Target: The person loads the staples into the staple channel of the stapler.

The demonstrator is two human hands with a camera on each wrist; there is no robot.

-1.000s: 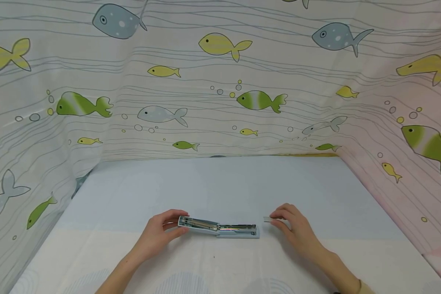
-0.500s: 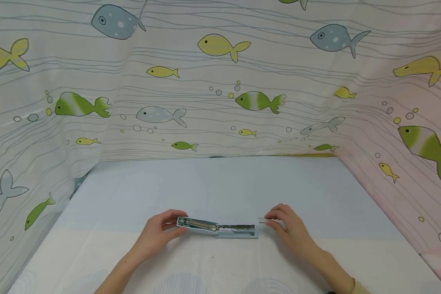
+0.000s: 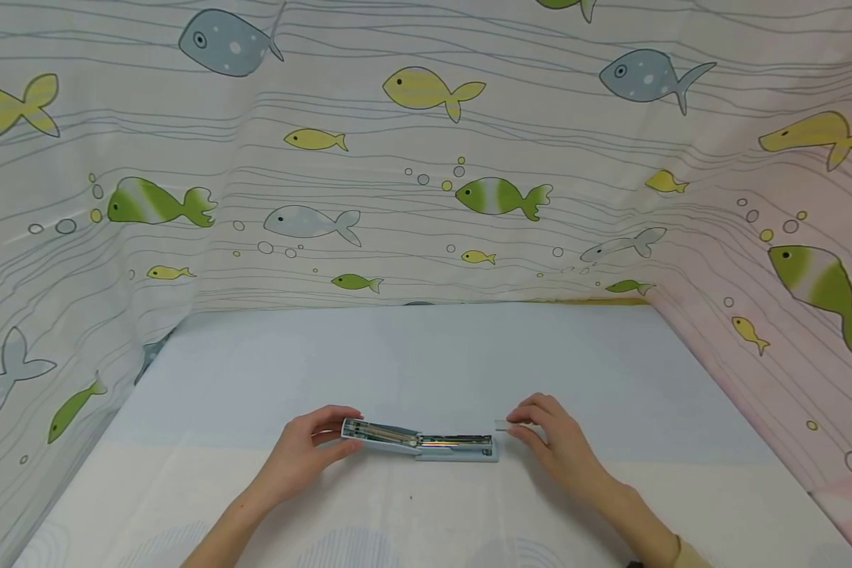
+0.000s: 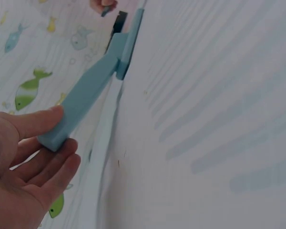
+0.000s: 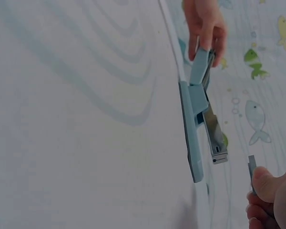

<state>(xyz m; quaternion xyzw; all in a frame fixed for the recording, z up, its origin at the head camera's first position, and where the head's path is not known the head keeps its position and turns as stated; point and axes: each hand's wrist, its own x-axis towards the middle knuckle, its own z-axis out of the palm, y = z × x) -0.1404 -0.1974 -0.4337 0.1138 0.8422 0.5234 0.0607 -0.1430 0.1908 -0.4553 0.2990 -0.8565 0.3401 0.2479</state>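
Observation:
A light blue stapler (image 3: pixel 456 454) lies unfolded on the table, its metal staple channel (image 5: pixel 213 129) exposed. My left hand (image 3: pixel 321 435) grips the raised top arm of the stapler (image 4: pixel 86 93) near its tip, thumb on one side and fingers on the other. My right hand (image 3: pixel 550 434) pinches a short grey strip of staples (image 5: pixel 252 167) between thumb and fingers. The strip sticks out toward the stapler, just beyond the front end of the channel and apart from it. The part of the strip inside my grip is hidden.
The tabletop (image 3: pixel 426 355) has a pale blue far part and a whitish near part with faint blue patterns. Fish-printed curtains (image 3: pixel 397 221) stand behind it and along both sides. A tiny dark speck (image 3: pixel 411 498) lies in front of the stapler.
My right hand has moved slightly left, bringing the strip of staples nearer the stapler's front end. My left hand and the stapler have stayed in place.

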